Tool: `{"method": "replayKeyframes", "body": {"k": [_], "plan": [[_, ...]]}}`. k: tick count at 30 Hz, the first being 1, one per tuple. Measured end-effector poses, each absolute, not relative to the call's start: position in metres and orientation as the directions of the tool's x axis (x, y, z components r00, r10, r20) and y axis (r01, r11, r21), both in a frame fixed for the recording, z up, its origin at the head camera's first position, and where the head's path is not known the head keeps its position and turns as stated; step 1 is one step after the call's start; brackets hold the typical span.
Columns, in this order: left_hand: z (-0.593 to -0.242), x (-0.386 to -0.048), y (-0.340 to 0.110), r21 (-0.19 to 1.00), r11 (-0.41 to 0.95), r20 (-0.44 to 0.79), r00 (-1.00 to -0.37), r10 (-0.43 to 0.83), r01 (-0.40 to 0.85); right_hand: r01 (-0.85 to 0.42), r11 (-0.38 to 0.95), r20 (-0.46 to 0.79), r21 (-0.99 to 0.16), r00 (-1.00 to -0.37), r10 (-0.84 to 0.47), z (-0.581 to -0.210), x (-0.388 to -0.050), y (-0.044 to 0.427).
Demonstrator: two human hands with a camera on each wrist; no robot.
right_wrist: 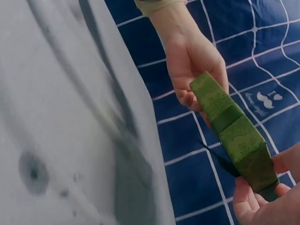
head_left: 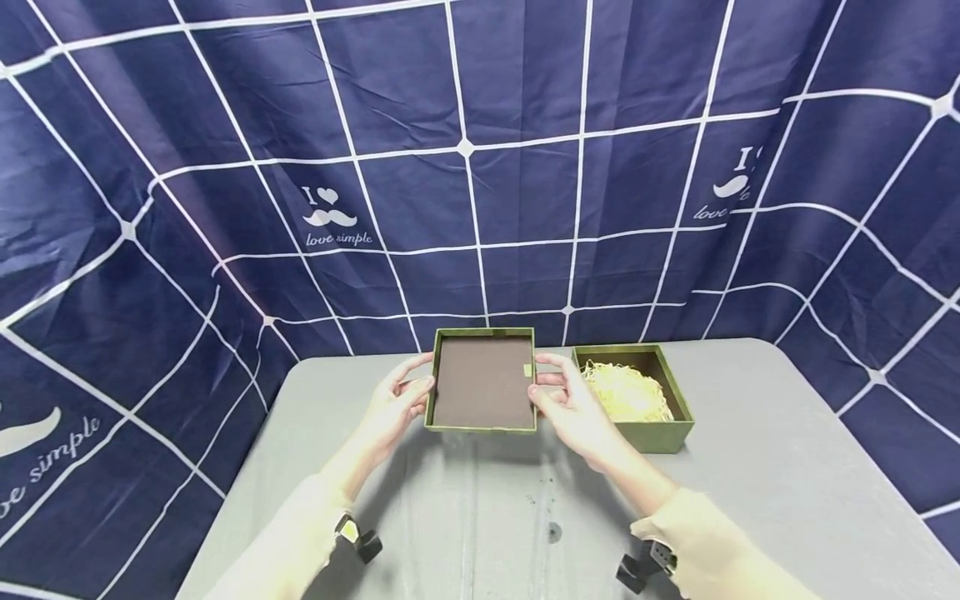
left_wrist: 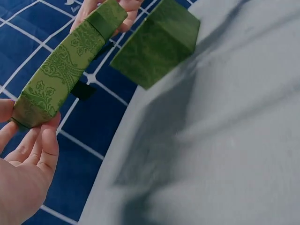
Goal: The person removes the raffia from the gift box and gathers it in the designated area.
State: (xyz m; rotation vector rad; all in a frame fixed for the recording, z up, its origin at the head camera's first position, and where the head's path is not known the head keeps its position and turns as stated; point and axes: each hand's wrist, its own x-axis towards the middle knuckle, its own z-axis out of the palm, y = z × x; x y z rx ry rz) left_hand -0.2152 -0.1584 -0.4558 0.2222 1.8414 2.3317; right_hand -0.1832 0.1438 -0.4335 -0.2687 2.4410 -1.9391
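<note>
Both hands hold a square green box lid [head_left: 483,379] above the table, its dark brown inside facing the head camera. My left hand [head_left: 393,407] grips the left edge between thumb and fingers. At the opposite edge, my right hand [head_left: 573,408] pinches the rim, thumb on top. The lid's outer wall [left_wrist: 61,65] has a floral pattern, and a dark green ribbon [right_wrist: 220,159] hangs beneath it. To the right of the lid stands an open green box [head_left: 651,437] holding pale yellow shredded filler [head_left: 626,393]; whatever lies under the filler is hidden.
A grey-white table [head_left: 480,533] lies below the hands, with a dark round mark [head_left: 554,532] near its middle. A navy curtain [head_left: 525,192] with white grid lines rises behind the table and along both sides.
</note>
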Motion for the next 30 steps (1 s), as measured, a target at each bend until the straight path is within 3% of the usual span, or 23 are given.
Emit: {"method": "replayKeyframes", "body": {"k": [14,30], "plan": [[-0.464,-0.211,-0.211,0.995,-0.101,0.017,-0.992,0.127,0.004,-0.138,0.128,0.116,-0.982,-0.98,-0.162,-0.453,-0.2,0.088],[-0.484,-0.221,-0.244,0.999,0.006,-0.038,-0.999,0.012,-0.038,-0.055,0.031,0.049,-0.998,-0.985,-0.167,-0.485,-0.217,0.041]]}}
